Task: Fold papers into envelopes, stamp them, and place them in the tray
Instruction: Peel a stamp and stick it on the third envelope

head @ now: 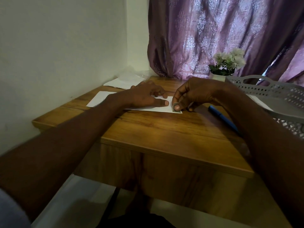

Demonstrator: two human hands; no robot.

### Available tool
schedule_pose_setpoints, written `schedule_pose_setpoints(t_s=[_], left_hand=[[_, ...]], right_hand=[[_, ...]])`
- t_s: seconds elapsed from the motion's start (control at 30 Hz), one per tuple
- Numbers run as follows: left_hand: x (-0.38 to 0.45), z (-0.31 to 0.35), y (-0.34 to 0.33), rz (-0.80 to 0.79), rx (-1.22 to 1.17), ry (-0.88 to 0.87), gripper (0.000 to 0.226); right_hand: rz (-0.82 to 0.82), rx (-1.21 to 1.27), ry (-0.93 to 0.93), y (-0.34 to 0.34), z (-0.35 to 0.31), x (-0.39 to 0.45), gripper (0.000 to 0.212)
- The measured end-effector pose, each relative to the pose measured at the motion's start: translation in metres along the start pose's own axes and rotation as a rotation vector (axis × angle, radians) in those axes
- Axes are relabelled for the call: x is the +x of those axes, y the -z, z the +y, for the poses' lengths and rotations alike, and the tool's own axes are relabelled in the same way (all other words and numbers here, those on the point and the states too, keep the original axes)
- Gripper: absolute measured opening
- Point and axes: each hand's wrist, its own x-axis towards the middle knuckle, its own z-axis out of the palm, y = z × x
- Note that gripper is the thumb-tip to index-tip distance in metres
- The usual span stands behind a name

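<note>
A flat white envelope, rectangular and smooth, is laid on the counter, whose top is a glossy wood-grain surface in warm brown with darker streaks. The left hand is pressed flat on the envelope's middle, its fingers spread apart and resting on the paper, the thumb stretched toward the envelope's right end. At that right end, on the near corner, a small greenish stamp is seen, square-edged and mostly hidden. The right hand is curled over it, and the stamp is pinched and pressed down by the thumb and forefinger, which are drawn together on it; the stamp's lower edge is seen against the envelope.

Just right of the envelope, a slim blue pen is laid on the counter, partly covered by the right forearm. Farther right of the envelope, a pale grey plastic tray with lattice-pierced walls and a cut-out handle is set, with a white sheet inside. Behind the envelope, near the wall, more white papers are spread under a clear film. Behind and to the right of the envelope, a small white pot of pale flowers is placed before a purple patterned curtain.
</note>
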Motion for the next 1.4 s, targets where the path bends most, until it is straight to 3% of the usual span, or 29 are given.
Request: schedule_pose_setpoints(t_s=[0.37, 0.67, 1.4], left_hand=[[-0.004, 0.004, 0.002, -0.013, 0.001, -0.022, 0.048], [-0.001, 0.002, 0.0, -0.01, 0.006, -0.011, 0.049], [0.005, -0.005, -0.002, -0.007, 0.012, 0.016, 0.055]], right_hand=[[0.007, -0.054, 0.028, -0.001, -0.002, 0.002, 0.024], [0.005, -0.161, 0.017, -0.006, -0.007, 0.005, 0.017], [-0.003, -0.19, -0.017, -0.011, -0.011, 0.0, 0.044]])
